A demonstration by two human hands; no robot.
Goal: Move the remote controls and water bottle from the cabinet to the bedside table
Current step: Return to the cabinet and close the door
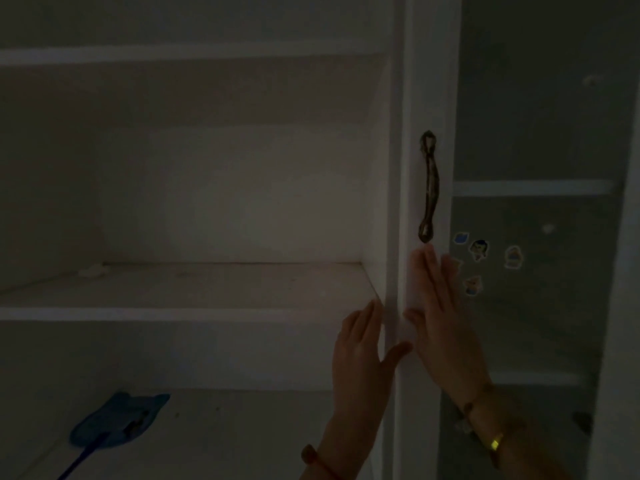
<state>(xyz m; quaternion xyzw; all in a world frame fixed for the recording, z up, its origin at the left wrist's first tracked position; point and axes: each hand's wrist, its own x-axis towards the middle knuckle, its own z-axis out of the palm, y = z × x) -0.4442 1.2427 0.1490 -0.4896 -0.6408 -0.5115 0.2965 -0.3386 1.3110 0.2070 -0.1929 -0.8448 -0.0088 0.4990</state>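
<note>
You are in a dim room of a home, facing a white cabinet [194, 313] with open shelves. Its door [426, 98] carries a dark curved handle [429, 187], and cartoon stickers [479, 249] dot the panel beside it. A blue swatter [114, 422] lies on a lower shelf.

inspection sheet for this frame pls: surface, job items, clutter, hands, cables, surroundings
Surface: middle shelf of open cabinet, dim light, bare apart from a small pale scrap at the back left.
Job's things: nothing seen; no remotes or bottle in view.
Clutter: blue swatter on the lower shelf.
Grippers: left hand and right hand both flat and open on the door edge, below the handle; nothing in either grip. Bracelets on both wrists.
Cables: nothing seen.
Surroundings: stickers right of the door; more shelves further right.
</note>
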